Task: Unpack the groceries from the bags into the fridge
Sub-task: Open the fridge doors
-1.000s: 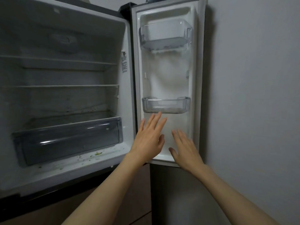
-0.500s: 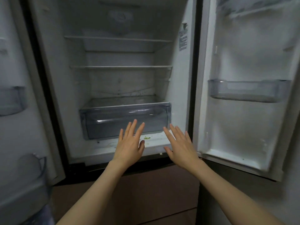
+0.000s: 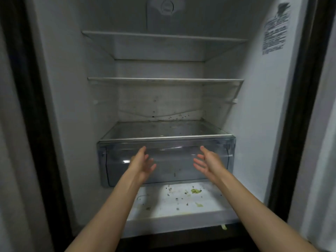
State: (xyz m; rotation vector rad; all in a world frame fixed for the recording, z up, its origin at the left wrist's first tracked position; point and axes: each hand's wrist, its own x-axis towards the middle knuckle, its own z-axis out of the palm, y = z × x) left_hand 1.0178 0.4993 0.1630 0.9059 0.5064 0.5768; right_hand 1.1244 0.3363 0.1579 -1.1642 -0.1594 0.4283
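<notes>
The fridge stands open in front of me, its inside bare of food. Two glass shelves, the upper and the lower, sit above a clear plastic crisper drawer with a glass cover. My left hand and my right hand reach in front of the drawer's face, palms turned toward each other, fingers straight and spread. Neither hand holds anything. No bags or groceries are in view.
Green crumbs and dark specks litter the white fridge floor below the drawer. Dark door seals frame the opening on both sides. A printed label is stuck on the right inner wall. Part of the open door shows at the right edge.
My view has swung from the right door to the fridge's inside and come closer. Both hands have moved forward to the drawer's front and turned from palms-down to palms facing each other.
</notes>
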